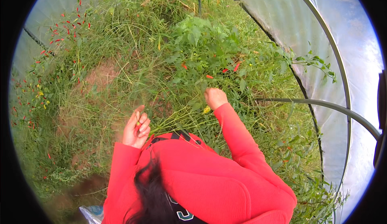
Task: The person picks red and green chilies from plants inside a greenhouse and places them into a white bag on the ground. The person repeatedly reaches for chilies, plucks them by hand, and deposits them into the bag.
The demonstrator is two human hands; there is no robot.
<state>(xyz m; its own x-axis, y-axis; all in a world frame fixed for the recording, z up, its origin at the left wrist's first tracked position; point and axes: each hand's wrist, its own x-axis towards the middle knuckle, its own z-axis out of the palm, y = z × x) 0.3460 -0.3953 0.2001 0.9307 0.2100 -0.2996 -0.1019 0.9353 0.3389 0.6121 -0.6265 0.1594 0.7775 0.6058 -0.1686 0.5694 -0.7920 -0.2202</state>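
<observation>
My left hand (pixel 136 130) is raised in front of my body, palm up with curled fingers. In it lies at least one small red chili pepper (pixel 138 125) with a green stem; how many more the fingers cover cannot be seen. My right hand (pixel 216 98) reaches into the edge of a leafy chili plant (pixel 201 39), its back toward me. Whatever its fingertips touch is hidden. Just above that hand hangs an orange-red chili pepper (pixel 209 77), and farther up to the right is a red one (pixel 237 67). A yellow leaf (pixel 206 109) shows below the wrist.
Dense grass and chili plants with many red peppers (pixel 74 27) spread along the left. Plastic sheeting (pixel 326 42) on curved poles (pixel 338 51) walls the right side, and a pipe (pixel 317 102) juts inward there. A white bag (pixel 90 214) lies at the lower left.
</observation>
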